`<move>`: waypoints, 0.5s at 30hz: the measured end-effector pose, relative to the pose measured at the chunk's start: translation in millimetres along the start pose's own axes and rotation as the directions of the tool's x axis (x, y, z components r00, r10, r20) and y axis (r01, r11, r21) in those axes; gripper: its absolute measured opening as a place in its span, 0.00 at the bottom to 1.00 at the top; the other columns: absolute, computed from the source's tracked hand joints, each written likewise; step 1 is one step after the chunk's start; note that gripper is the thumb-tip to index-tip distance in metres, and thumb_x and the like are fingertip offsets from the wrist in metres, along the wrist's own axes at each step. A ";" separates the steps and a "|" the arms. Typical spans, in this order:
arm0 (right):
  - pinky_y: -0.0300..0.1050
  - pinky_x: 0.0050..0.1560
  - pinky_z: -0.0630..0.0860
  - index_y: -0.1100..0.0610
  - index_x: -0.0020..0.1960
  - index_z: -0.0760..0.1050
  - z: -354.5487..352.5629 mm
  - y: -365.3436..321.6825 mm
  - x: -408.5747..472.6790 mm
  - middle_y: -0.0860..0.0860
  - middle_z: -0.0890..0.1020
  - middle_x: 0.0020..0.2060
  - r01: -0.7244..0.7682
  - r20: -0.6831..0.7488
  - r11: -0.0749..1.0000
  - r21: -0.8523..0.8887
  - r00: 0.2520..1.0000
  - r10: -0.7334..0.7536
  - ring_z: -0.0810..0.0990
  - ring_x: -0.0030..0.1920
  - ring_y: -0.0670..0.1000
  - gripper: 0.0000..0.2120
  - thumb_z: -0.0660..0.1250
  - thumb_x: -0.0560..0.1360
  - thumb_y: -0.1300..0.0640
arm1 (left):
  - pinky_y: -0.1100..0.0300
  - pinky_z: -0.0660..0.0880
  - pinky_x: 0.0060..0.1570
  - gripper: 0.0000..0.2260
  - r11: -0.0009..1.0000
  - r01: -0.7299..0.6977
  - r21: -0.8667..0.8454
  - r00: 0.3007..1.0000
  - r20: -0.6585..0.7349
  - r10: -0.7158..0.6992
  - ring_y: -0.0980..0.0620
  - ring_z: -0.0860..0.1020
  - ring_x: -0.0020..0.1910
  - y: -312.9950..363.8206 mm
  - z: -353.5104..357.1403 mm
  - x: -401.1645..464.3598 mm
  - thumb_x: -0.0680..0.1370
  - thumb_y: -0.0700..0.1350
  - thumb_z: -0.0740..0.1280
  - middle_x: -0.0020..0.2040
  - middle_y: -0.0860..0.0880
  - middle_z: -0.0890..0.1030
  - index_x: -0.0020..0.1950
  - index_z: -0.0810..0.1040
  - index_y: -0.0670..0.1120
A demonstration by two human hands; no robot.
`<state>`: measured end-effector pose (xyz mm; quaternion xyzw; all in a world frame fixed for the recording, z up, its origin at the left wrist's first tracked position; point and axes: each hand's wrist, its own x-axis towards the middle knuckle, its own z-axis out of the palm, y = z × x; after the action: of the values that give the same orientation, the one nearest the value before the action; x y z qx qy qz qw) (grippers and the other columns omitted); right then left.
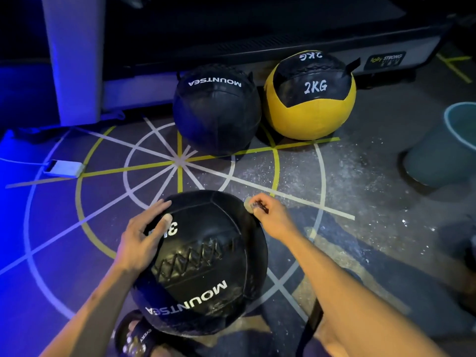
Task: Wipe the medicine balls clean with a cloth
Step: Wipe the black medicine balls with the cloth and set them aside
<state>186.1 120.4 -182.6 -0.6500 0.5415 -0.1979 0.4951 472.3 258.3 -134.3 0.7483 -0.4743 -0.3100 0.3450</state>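
A white power strip (pixel 64 168) lay on the floor at the far left, on a gym floor (pixel 322 181) marked with white and yellow lines in a wheel pattern. The left hand (pixel 144 235) rested flat on the upper left of a black medicine ball (pixel 206 269), fingers straight and spread, the thumb over a white printed numeral. This ball sat nearest the camera, low in the middle, with "MOUNTSEA" printed across it. Beyond it, well apart, a second black ball (pixel 216 109) stood against the base of a machine (pixel 283 47), touching or just beside a yellow and black ball (pixel 310 99) marked "2KG". The right hand (pixel 265 212) was at the near ball's upper right edge, fingers curled and pinching a small dark strap or tab (pixel 261 206); what it was could not be told. A pale bucket (pixel 445 148) stood at the far right.
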 end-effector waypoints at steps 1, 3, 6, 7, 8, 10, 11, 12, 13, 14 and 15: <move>0.42 0.49 0.73 0.42 0.45 0.75 -1.3 -2.9 -1.9 0.41 0.81 0.44 0.007 0.006 1.000 0.002 1.000 -0.007 0.79 0.47 0.42 0.16 0.65 0.81 0.63 | 0.50 0.65 0.72 0.27 1.000 0.006 -0.013 1.000 -0.003 -0.006 0.59 0.69 0.74 0.4 -0.6 2.2 0.73 0.72 0.61 0.72 0.66 0.72 0.70 0.76 0.66; 0.39 0.48 0.72 0.41 0.44 0.75 -4.4 -5.4 -20.2 0.41 0.80 0.43 0.022 -0.001 1.000 0.014 1.000 -0.022 0.78 0.44 0.39 0.17 0.65 0.81 0.63 | 0.49 0.66 0.73 0.27 0.999 0.012 -0.035 1.000 -0.008 -0.012 0.58 0.70 0.73 1.8 -1.6 7.3 0.73 0.71 0.62 0.71 0.64 0.74 0.70 0.77 0.64; 0.38 0.48 0.73 0.45 0.47 0.76 1.2 -6.2 -70.9 0.42 0.81 0.47 0.063 -0.029 0.995 0.072 0.998 -0.061 0.78 0.43 0.40 0.14 0.65 0.80 0.65 | 0.46 0.68 0.73 0.20 0.998 0.036 -0.059 0.999 -0.022 -0.038 0.57 0.72 0.71 -1.0 -4.0 17.0 0.78 0.64 0.66 0.69 0.63 0.76 0.69 0.78 0.62; 0.40 0.49 0.74 0.48 0.49 0.77 6.5 -7.0 -89.6 0.43 0.82 0.50 0.096 -0.045 0.990 0.101 0.995 -0.091 0.79 0.45 0.42 0.13 0.65 0.80 0.67 | 0.45 0.69 0.73 0.16 0.996 0.051 -0.070 0.998 -0.031 -0.054 0.55 0.74 0.70 -2.8 -4.7 21.1 0.80 0.61 0.67 0.69 0.62 0.77 0.68 0.79 0.63; 0.42 0.51 0.75 0.50 0.50 0.77 14.1 -8.8 -107.9 0.45 0.81 0.51 0.141 -0.059 0.983 0.120 0.989 -0.134 0.79 0.47 0.45 0.13 0.65 0.79 0.68 | 0.44 0.70 0.72 0.14 0.994 0.068 -0.082 0.997 -0.035 -0.071 0.54 0.75 0.69 -3.6 -5.8 24.9 0.81 0.58 0.68 0.68 0.60 0.79 0.67 0.79 0.64; 0.47 0.53 0.77 0.52 0.50 0.77 34.8 -12.3 -139.9 0.49 0.80 0.53 0.234 -0.085 0.965 0.119 0.971 -0.225 0.79 0.51 0.51 0.12 0.66 0.78 0.69 | 0.44 0.72 0.70 0.12 0.989 0.112 -0.095 0.993 -0.030 -0.116 0.53 0.78 0.65 -3.1 -8.2 31.6 0.82 0.57 0.68 0.65 0.57 0.81 0.64 0.80 0.67; 0.48 0.53 0.77 0.51 0.49 0.77 45.7 -13.3 -152.4 0.50 0.79 0.53 0.262 -0.092 0.959 0.112 0.963 -0.252 0.80 0.51 0.53 0.13 0.67 0.77 0.69 | 0.44 0.73 0.69 0.11 0.988 0.130 -0.087 0.991 -0.027 -0.133 0.52 0.79 0.64 -2.3 -9.4 34.0 0.81 0.58 0.68 0.64 0.57 0.82 0.63 0.80 0.68; 0.47 0.52 0.77 0.51 0.49 0.77 55.0 -14.0 -161.8 0.50 0.79 0.53 0.278 -0.098 0.954 0.112 0.958 -0.268 0.80 0.51 0.54 0.13 0.67 0.77 0.70 | 0.45 0.73 0.69 0.11 0.988 0.139 -0.071 0.990 -0.024 -0.141 0.52 0.79 0.64 -1.1 -10.5 35.6 0.81 0.59 0.67 0.63 0.57 0.83 0.63 0.80 0.69; 0.45 0.50 0.77 0.52 0.49 0.77 61.6 -14.6 -168.4 0.49 0.79 0.52 0.286 -0.104 0.951 0.113 0.956 -0.275 0.80 0.50 0.54 0.13 0.67 0.76 0.70 | 0.45 0.72 0.70 0.11 0.988 0.144 -0.055 0.989 -0.022 -0.146 0.51 0.78 0.65 -0.3 -11.5 36.5 0.81 0.60 0.66 0.64 0.57 0.82 0.63 0.79 0.70; 0.44 0.49 0.77 0.52 0.49 0.77 64.9 -14.0 -171.5 0.49 0.79 0.51 0.281 -0.105 0.953 0.115 0.957 -0.269 0.80 0.50 0.54 0.13 0.67 0.76 0.70 | 0.46 0.72 0.70 0.11 0.988 0.148 -0.047 0.989 -0.021 -0.149 0.50 0.78 0.65 1.5 -12.2 36.5 0.81 0.61 0.66 0.64 0.56 0.82 0.64 0.79 0.70; 0.43 0.49 0.78 0.53 0.49 0.77 65.0 -14.0 -171.8 0.48 0.79 0.51 0.258 -0.098 0.958 0.121 0.964 -0.247 0.80 0.49 0.53 0.12 0.67 0.76 0.70 | 0.48 0.71 0.69 0.12 0.987 0.156 -0.047 0.987 -0.021 -0.157 0.49 0.77 0.66 3.4 -12.2 36.1 0.82 0.61 0.65 0.65 0.55 0.81 0.65 0.78 0.69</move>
<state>187.2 301.8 -150.8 -0.6707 0.4594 -0.3218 0.4853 493.2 226.6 -129.5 0.7789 -0.4026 -0.3377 0.3423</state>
